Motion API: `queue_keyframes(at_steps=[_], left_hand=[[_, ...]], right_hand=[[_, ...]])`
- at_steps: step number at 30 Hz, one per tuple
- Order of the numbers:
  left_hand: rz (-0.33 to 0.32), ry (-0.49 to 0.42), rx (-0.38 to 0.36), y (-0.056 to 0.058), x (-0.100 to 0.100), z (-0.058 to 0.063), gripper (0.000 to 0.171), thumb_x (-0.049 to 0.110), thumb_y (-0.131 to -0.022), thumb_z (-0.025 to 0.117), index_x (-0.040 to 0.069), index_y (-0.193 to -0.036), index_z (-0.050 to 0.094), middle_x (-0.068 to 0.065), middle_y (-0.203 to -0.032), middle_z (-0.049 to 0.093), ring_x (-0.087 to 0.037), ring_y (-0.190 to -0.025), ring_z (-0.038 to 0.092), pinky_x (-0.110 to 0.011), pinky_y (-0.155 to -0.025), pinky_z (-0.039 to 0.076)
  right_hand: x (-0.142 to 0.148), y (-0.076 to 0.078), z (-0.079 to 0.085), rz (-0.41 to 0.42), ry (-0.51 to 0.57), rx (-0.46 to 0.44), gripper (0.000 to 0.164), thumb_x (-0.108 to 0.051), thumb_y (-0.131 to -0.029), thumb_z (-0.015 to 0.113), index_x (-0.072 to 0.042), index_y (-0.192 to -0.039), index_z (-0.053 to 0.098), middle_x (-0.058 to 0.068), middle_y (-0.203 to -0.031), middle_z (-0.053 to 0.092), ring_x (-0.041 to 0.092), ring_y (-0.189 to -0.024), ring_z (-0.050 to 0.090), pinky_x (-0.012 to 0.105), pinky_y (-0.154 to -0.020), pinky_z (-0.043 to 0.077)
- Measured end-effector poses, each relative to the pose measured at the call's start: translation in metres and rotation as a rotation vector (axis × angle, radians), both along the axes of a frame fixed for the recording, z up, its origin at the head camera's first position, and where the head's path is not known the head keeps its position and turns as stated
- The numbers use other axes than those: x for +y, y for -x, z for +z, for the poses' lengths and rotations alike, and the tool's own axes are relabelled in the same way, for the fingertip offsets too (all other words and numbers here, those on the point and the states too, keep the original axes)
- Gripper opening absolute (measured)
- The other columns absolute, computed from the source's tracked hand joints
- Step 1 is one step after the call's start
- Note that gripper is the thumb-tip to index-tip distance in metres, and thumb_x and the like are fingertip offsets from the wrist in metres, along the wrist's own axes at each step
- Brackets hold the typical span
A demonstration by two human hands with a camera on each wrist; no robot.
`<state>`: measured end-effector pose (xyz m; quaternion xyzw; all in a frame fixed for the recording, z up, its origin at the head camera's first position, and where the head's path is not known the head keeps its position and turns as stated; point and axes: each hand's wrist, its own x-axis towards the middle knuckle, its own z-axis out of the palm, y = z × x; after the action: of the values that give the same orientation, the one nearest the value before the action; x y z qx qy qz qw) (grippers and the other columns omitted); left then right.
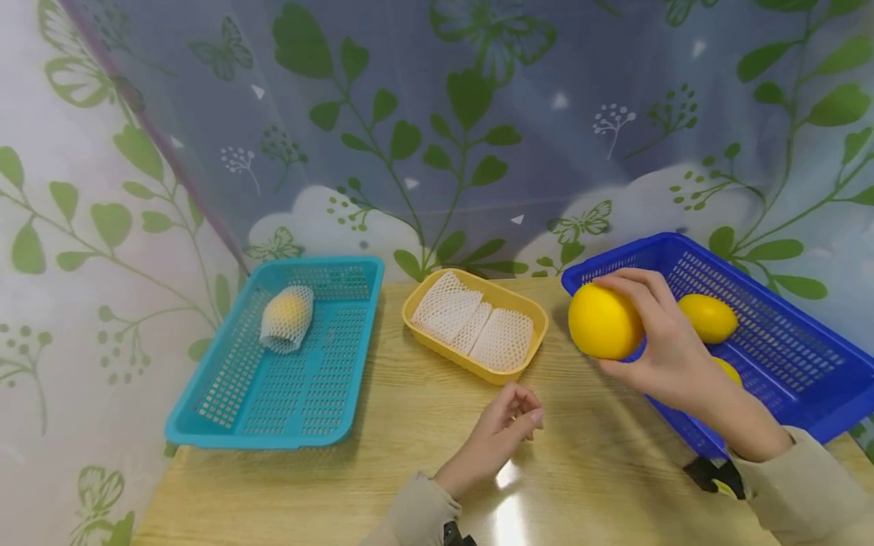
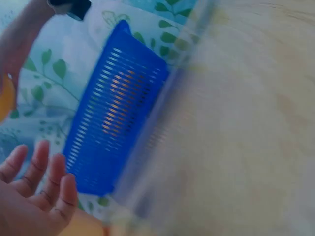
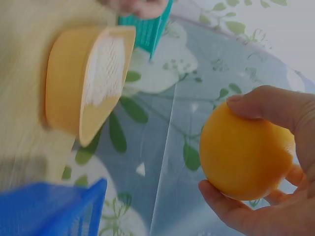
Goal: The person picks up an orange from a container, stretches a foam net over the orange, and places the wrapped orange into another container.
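My right hand [image 1: 672, 349] grips a yellow lemon [image 1: 604, 321] between thumb and fingers, above the near-left rim of the dark blue basket [image 1: 785, 356]. The lemon [image 3: 246, 152] looks round and smooth in the right wrist view. Another lemon [image 1: 708, 318] lies in that basket, and one more is partly hidden behind my right wrist. Holding nothing, my left hand [image 1: 495, 432] hovers over the table with its fingers loosely bent, just in front of the yellow tray [image 1: 464, 362]. White foam net sleeves [image 1: 447, 307] lie in this tray.
At the left stands a turquoise basket [image 1: 314, 436] with a net-wrapped yellow fruit [image 1: 287, 317] inside. All the containers are on a wooden table [image 1: 410, 440]. A leaf-patterned curtain [image 1: 410, 152] hangs close behind them.
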<state>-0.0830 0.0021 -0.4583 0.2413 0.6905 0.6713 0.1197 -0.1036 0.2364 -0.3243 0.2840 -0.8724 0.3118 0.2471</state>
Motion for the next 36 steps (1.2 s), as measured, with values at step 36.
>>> queue_keyframes(at_steps=[36], left_hand=[[-0.209,-0.108,-0.022,0.000,-0.039,-0.058,0.080,0.064,-0.095,0.047,0.012,-0.151,0.025,-0.007,-0.144,0.045,-0.014,-0.126,0.047,-0.032,-0.109,0.036]], right_hand=[[-0.081,-0.030,-0.141,0.373,0.249,-0.016,0.086,0.008,-0.039,0.072,-0.005,-0.122,0.055,0.018,-0.129,0.040,0.026,-0.123,0.040,0.024,-0.107,0.033]])
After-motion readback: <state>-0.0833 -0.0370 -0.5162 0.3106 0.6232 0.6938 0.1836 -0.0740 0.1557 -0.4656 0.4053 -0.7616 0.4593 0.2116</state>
